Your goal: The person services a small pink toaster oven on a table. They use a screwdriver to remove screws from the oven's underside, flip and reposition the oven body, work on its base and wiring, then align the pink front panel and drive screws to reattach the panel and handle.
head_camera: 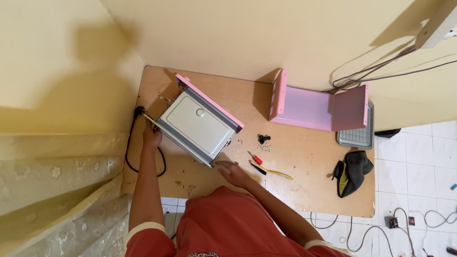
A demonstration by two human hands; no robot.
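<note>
Two bare hands steady a small pink-edged, grey sheet-metal oven body lying tilted on a worn tan wooden tabletop, its flat pale panel with a small round boss facing up. The left hand holds the box's near-left corner, fingers wrapped at the metal edge, though how firmly they close is hard to judge from above. The right hand rests open and flat on the wood, fingertips touching the box's lower corner, gripping nothing. Just beside that hand lie a small red-handled screwdriver and a yellow-handled brush with dark bristles; a cluster of small black round feet and loose screws sits a little beyond. Farther right stands a pink bent sheet-metal cover, folded into a three-sided shell with perforated ends, against the cream wall. A grey wire-grid tray lies at the table's right edge, near a limp black fabric pouch with yellow lining. A black power cord loops off the table's left side.
</note>
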